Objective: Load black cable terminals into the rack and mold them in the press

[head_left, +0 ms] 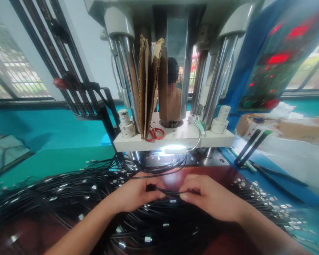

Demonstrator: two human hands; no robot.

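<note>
My left hand (146, 191) pinches a thin black cable (172, 193) between thumb and fingers. A short way to the right, my right hand (198, 191) pinches the same dark strand, which spans the gap between my thumbs. I cannot make out whether it is one cable or more than one. Beneath both hands spreads a large heap of black cables (138, 223) with small silvery connectors. Many connector ends (279, 205) fan out at the right. Just beyond my fingers, some cables loop near the base of the press (175, 143).
Red-handled scissors (156, 134) and folded cardboard (146, 88) rest on the white press plate. A lit lamp (175, 149) hangs at its front edge. Dark tweezers-like tools (279, 177) lie on the blue surface. A control panel (271, 67) glows red at right.
</note>
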